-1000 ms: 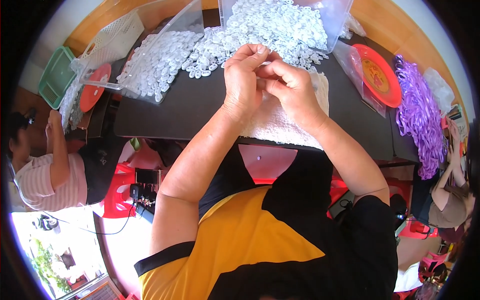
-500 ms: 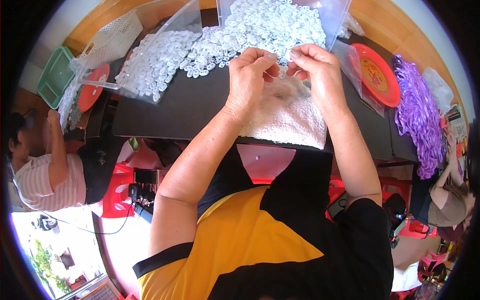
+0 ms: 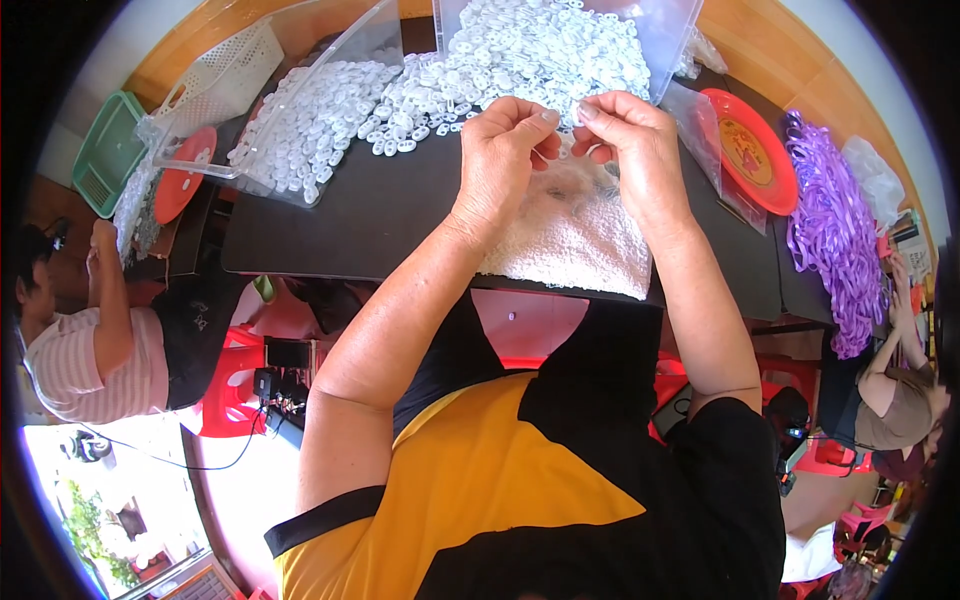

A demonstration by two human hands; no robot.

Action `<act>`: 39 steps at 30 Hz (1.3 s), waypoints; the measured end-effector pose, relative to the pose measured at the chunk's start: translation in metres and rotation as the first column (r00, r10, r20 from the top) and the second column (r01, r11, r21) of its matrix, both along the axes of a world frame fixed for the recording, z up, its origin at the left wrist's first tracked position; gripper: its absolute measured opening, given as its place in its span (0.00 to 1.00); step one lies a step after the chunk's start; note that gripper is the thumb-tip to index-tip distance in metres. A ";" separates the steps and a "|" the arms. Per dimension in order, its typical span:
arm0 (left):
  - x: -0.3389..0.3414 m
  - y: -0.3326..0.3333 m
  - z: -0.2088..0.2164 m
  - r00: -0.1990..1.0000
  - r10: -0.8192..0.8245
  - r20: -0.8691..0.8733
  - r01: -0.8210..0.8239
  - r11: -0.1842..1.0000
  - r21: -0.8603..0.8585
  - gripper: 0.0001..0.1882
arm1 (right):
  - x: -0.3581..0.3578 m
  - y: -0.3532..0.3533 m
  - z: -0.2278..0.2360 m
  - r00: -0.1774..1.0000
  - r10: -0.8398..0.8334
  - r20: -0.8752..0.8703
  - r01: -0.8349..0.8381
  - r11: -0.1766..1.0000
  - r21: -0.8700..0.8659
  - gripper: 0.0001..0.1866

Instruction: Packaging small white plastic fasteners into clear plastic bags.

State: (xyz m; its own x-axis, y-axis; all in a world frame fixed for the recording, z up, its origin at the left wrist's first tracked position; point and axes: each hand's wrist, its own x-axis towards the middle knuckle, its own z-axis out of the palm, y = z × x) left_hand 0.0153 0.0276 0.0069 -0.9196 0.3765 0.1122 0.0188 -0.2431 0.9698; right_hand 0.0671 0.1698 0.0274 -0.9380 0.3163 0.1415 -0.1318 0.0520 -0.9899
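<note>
My left hand is closed in a pinch, thumb against forefinger, over the back of a white towel. Facing it a short gap away, my right hand pinches in the same way. What either hand holds is too small to make out. Just beyond my fingers lies a heap of small white oval plastic pieces with holes, spilling from a clear bin onto the dark table. Some small dark bits rest on the towel below my hands.
Left stands a second clear bin with more white pieces. Farther left are a white basket, a green basket and a red plate. Right lie a red plate and purple ribbons. Other people sit at both sides.
Both hands keep nearly the same pinched pose above the towel, with only slight finger shifts. The person at the left has moved a hand slightly.
</note>
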 end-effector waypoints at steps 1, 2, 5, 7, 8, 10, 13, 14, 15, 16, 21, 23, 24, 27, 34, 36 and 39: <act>0.000 0.000 0.000 1.000 0.000 -0.007 0.000 1.000 -0.006 0.09 | 0.000 0.000 0.000 1.000 0.004 -0.007 -0.004 1.000 -0.006 0.08; 0.000 0.000 -0.001 1.000 0.000 -0.008 0.000 1.000 -0.006 0.09 | 0.000 0.000 -0.001 1.000 0.004 -0.007 -0.004 1.000 -0.006 0.08; 0.000 0.001 -0.001 1.000 0.005 -0.016 -0.005 1.000 -0.005 0.09 | -0.002 -0.001 -0.003 1.000 -0.023 -0.021 0.022 1.000 -0.015 0.08; 0.000 0.001 -0.001 1.000 0.016 -0.012 -0.016 1.000 -0.008 0.09 | -0.002 -0.001 -0.004 0.999 -0.032 -0.041 0.032 0.999 0.012 0.07; 0.000 0.001 -0.001 1.000 0.016 -0.012 -0.016 1.000 -0.008 0.09 | -0.001 -0.002 -0.003 0.999 -0.032 -0.041 0.033 0.999 0.012 0.07; 0.000 0.001 -0.001 1.000 0.012 0.004 -0.012 1.000 -0.006 0.08 | -0.001 -0.004 -0.002 0.997 -0.052 -0.062 0.056 0.996 0.071 0.07; -0.001 0.001 -0.003 1.000 0.012 0.003 -0.012 1.000 0.022 0.08 | -0.002 -0.004 -0.004 0.991 -0.057 -0.121 0.069 0.993 0.096 0.06; -0.001 0.001 -0.003 1.000 0.012 0.003 -0.013 1.000 0.022 0.08 | -0.002 -0.005 -0.003 0.991 -0.057 -0.121 0.069 0.993 0.096 0.06; -0.001 0.001 -0.002 1.000 0.013 0.006 -0.013 1.000 0.016 0.08 | -0.001 -0.007 -0.002 0.991 -0.060 -0.117 0.073 0.991 0.111 0.06; -0.001 0.001 -0.002 1.000 0.014 0.008 -0.014 1.000 0.010 0.08 | -0.001 -0.007 -0.002 0.992 -0.063 -0.112 0.077 0.989 0.127 0.05; 0.001 0.001 -0.001 1.000 -0.020 0.000 0.020 1.000 -0.010 0.08 | -0.002 -0.004 -0.006 0.998 -0.006 -0.070 0.013 0.996 0.092 0.07; 0.003 0.001 0.000 0.999 -0.043 0.000 0.043 0.998 -0.033 0.08 | -0.003 -0.002 -0.004 0.998 0.013 -0.062 -0.011 0.999 0.046 0.07; 0.003 0.001 0.001 0.999 -0.052 -0.001 0.052 0.998 -0.029 0.08 | -0.003 -0.001 -0.004 0.999 0.026 -0.034 -0.025 1.000 0.016 0.07; 0.004 0.002 0.000 0.998 -0.064 -0.011 0.063 0.997 -0.039 0.07 | -0.002 0.002 -0.002 0.999 0.033 -0.004 -0.033 0.999 -0.006 0.07; 0.003 0.002 -0.001 0.999 -0.048 -0.022 0.046 0.993 -0.110 0.06 | 0.000 0.002 0.002 0.998 0.063 0.022 -0.064 0.996 0.054 0.08; 0.003 0.001 -0.001 0.998 -0.058 -0.007 0.057 0.993 -0.107 0.06 | 0.000 0.003 0.003 0.996 0.080 0.033 -0.083 0.994 0.073 0.08; 0.003 0.001 0.000 0.998 -0.070 0.006 0.070 0.992 -0.104 0.06 | 0.000 0.005 0.003 0.993 0.107 0.041 -0.111 0.989 0.097 0.08</act>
